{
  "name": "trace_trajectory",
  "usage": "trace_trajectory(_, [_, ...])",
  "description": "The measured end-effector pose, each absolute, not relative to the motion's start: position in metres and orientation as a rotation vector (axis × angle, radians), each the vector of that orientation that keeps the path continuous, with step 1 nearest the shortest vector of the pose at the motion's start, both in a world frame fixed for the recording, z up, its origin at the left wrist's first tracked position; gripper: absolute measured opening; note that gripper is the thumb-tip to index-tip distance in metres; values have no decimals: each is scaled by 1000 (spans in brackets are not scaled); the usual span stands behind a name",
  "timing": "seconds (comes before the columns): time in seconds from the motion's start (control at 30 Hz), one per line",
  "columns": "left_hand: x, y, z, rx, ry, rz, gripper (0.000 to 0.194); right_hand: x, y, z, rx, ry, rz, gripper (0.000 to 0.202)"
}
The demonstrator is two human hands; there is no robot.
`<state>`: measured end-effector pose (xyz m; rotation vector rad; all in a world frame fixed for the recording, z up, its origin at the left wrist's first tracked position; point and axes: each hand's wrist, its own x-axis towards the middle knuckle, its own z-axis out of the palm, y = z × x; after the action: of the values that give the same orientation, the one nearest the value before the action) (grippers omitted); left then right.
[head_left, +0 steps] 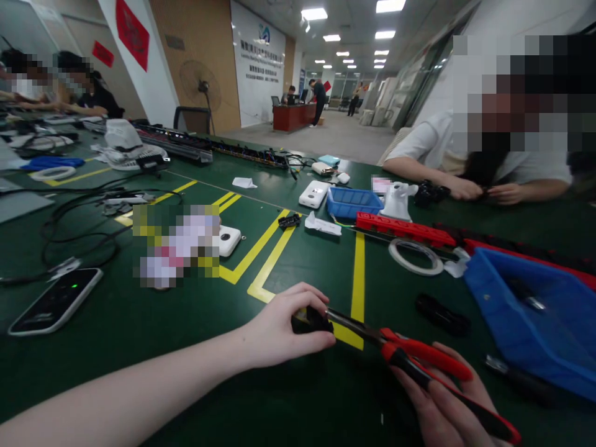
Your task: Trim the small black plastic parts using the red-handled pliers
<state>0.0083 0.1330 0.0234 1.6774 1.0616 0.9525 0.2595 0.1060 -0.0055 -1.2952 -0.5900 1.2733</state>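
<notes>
Near the middle of the table, my left hand [284,326] is closed, with a small black part [316,321] gripped between thumb and fingers. Its exact kind is partly hidden by the hand. My right hand [440,400] is wrapped round the handles of red-and-black long-nose pliers [388,338]. The plier jaws point left, and their tip meets the black part's right side; whether they grip it I cannot tell. Beneath both hands lies the green table mat [261,397], marked with yellow tape [357,279].
At right stand a large blue bin [493,279] and a black-handled tool [516,375]. A black item [442,313], a tape roll [414,256] and a red strip [405,230] lie nearby. Farther back is a blue tray [354,202]. A co-worker's hands [484,189] rest across the table.
</notes>
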Motion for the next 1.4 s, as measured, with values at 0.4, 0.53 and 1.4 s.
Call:
trace_trajectory(0.4, [7,136,16,1763,1088,929,21,255,101,1,-1274,-623,1267,73])
trace_trajectory(0.53, [8,134,17,1727,1096,913,20,257,100,-2,-1266,-627,1269,70])
trace_trajectory(1.4, [8,136,13,1600,1100,933,31,272,106,-16,-1212,-771,1335,56])
